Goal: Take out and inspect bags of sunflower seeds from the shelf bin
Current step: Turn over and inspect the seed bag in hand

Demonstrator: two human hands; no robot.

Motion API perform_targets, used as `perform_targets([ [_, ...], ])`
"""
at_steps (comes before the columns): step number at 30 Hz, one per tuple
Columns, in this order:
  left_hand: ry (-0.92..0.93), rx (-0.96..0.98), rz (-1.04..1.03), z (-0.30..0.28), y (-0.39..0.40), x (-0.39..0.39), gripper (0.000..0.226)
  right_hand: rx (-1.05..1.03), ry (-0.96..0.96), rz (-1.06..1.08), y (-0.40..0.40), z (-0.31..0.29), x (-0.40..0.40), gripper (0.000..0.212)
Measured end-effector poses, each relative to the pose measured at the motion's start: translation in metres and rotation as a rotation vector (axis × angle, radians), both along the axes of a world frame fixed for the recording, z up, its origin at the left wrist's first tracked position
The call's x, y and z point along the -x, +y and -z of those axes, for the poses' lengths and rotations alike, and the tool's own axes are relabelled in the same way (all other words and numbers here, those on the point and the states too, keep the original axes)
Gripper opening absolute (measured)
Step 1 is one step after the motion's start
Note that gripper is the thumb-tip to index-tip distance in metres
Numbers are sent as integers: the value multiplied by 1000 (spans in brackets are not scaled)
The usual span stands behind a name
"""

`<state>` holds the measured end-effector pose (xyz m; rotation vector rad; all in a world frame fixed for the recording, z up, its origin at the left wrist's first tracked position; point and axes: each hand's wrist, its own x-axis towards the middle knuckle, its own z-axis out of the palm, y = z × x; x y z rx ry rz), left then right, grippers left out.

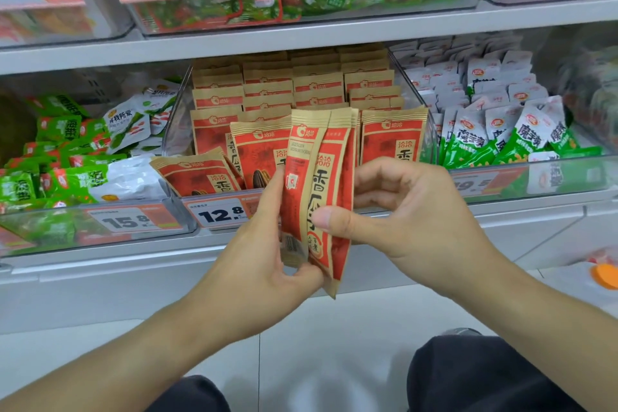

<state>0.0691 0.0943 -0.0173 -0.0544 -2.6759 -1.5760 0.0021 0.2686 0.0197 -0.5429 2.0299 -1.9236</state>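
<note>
A clear shelf bin (177,117) holds several red-and-tan bags of sunflower seeds (391,140) standing in rows. In front of the bin I hold a small stack of the same bags (321,184) upright. My left hand (264,251) grips the stack's left edge and bottom, thumb under the lower corner. My right hand (408,211) pinches the stack from the right, thumb pressed on the front bag. One bag (197,176) leans tilted at the bin's front left.
A bin of green-and-white snack packs (77,177) sits to the left, another of green-and-white packs (501,134) to the right. Price tags 12.8 (220,214) and 15.8 (125,221) hang on the bin fronts. Bins fill the upper shelf (301,33). My dark-clad knees are below.
</note>
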Motion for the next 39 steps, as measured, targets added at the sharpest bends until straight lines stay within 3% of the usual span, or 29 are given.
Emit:
perform_targets([
  [9,-119,-158,141,-3,-22,10,89,57,-159,-21,4,-2,6,32],
  [16,-147,-272,236,-4,-21,2,106,46,-143,13,3,2,8,41],
  [20,-71,-119,245,-9,-14,-4,110,57,-57,-30,0,5,2,40],
  [21,-51,-56,229,-9,-15,-4,102,71,-59,-66,-1,6,1,35],
  [23,-35,2,210,-10,-18,-3,54,95,-68,-118,-4,8,1,23],
  [24,-53,-28,204,-11,-20,-3,32,94,-43,-125,-4,10,3,29],
  [26,-53,-96,191,-13,-29,-2,15,68,40,-105,-8,9,6,37],
  [30,19,-83,117,-25,-45,-4,27,51,186,-20,-18,10,14,62],
  [33,173,-60,-50,-33,-60,-7,38,106,150,-28,-28,3,22,77],
  [34,233,-30,-113,-35,-65,-8,41,110,168,-54,-31,-2,23,75],
  [37,363,131,-301,-35,-87,-7,42,136,472,-57,-47,-16,24,32],
  [39,371,260,-408,-32,-101,-5,56,215,691,49,-58,-21,24,30],
])
